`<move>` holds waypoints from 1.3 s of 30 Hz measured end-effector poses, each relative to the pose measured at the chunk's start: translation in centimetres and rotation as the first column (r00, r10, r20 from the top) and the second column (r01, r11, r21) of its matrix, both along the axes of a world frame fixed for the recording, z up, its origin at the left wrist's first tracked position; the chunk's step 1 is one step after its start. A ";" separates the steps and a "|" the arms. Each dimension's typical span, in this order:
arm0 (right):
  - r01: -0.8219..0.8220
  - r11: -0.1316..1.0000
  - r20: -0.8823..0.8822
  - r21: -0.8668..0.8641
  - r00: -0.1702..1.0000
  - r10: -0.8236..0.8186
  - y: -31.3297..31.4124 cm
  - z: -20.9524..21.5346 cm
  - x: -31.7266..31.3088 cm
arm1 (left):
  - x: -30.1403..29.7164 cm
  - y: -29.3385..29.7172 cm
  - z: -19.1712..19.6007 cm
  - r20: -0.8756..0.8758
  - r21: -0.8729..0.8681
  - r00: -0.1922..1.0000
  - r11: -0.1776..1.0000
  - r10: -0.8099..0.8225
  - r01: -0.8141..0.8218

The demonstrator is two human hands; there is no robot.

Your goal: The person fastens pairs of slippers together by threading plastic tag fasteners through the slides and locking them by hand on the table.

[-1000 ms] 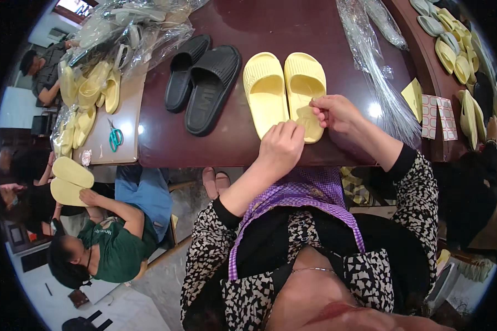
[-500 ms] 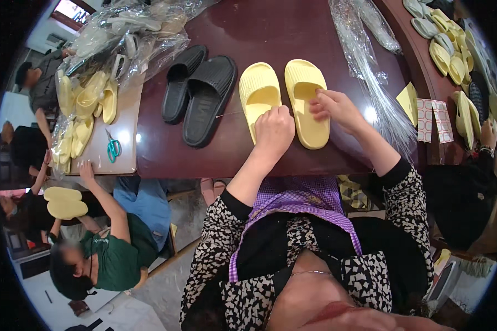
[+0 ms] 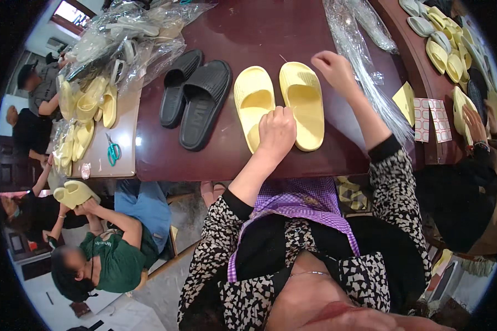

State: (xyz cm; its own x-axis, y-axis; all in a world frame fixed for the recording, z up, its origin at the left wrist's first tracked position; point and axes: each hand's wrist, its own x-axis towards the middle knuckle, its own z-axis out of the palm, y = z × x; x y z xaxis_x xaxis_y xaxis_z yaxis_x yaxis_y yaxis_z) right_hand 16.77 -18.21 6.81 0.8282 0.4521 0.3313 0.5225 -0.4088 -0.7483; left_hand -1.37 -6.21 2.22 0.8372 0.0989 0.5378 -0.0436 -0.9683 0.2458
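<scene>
A pair of yellow slippers lies side by side on the dark red table, toes away from me. My left hand (image 3: 278,131) is closed in a fist over the gap between the left slipper (image 3: 254,91) and the right slipper (image 3: 303,110). Whatever is in that fist is hidden. Just right of the right slipper's toe, my right hand (image 3: 335,69) is raised with its fingers pinched together; I cannot make out what they hold. A short thin strand (image 3: 283,58) sticks out at the right slipper's toe end.
Black slippers (image 3: 204,105) lie to the left. Beyond them are bagged slippers (image 3: 88,102) and teal-handled scissors (image 3: 113,151). At right are clear thin strands (image 3: 364,83), label sheets (image 3: 422,118) and piled slippers (image 3: 450,47). A co-worker (image 3: 121,243) at left holds yellow slippers (image 3: 76,193).
My right hand has moved up and away from the right slipper's opening. My left fist has shifted slightly down and right. The thin strand left of that fist no longer shows there.
</scene>
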 end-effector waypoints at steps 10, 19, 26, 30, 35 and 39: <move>0.018 0.840 -0.009 -0.542 1.000 -0.027 6.6 -3.4 4.3 | 0.5 0.3 -0.3 -0.007 -0.003 1.000 1.000 0.010 -0.010; 0.011 0.966 0.053 -0.258 0.999 0.003 5.1 -4.9 4.4 | 0.3 -1.3 1.7 0.049 -0.297 0.981 0.935 -0.189 0.195; 0.012 0.984 -0.035 -0.179 0.999 -0.018 3.9 -5.0 3.2 | -0.2 -0.5 2.0 0.140 -0.328 0.921 0.860 -0.364 0.390; 0.013 0.986 0.068 -0.167 0.998 -0.002 3.3 -5.1 3.4 | -0.7 2.0 1.7 0.021 -0.220 0.957 0.932 -0.289 0.287; -0.040 0.995 -0.001 -0.095 0.999 0.040 4.0 -4.1 1.9 | 0.0 5.6 -1.2 0.045 -0.095 0.988 0.984 -0.145 0.149; -0.127 0.981 -0.053 -0.145 0.991 0.120 5.4 -3.4 0.6 | 0.6 6.0 -1.9 0.047 -0.174 0.991 0.976 -0.126 0.133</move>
